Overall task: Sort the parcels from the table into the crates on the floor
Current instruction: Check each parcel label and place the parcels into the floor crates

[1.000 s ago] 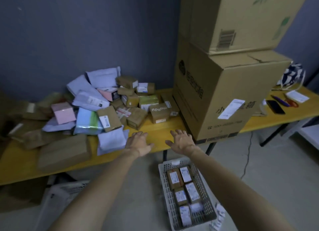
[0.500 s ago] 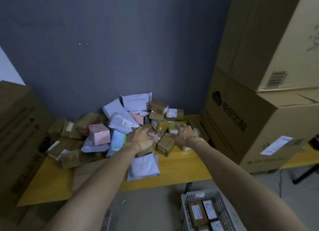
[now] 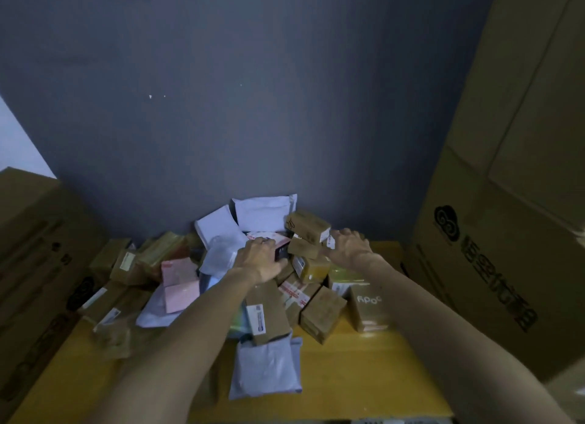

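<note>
Pick step, parcel heap [image 3: 278, 284] at yellow table's [image 3: 364, 360] rear edge. Left hand [image 3: 262, 260] gripped pink-and-black carton [image 3: 272, 241]; right hand [image 3: 348, 248] lay over small brown cardboard box [image 3: 330, 242], grip unclear. Next called for lifting clear.

I'm in what looks like a parcel storeroom, a back-room sorting spot. In front of me, low in the centre of the frame, a yellow table [image 3: 364, 369] carries a loose heap of small brown parcels [image 3: 321, 312] and white mailers [image 3: 266, 213], many with printed shipping labels [image 3: 258, 317]. Big printed cartons [image 3: 506, 233] are stacked up the right edge. Another carton [image 3: 31, 233] sits at lower left. Behind it all is a bare dark grey wall [image 3: 253, 107].
</note>
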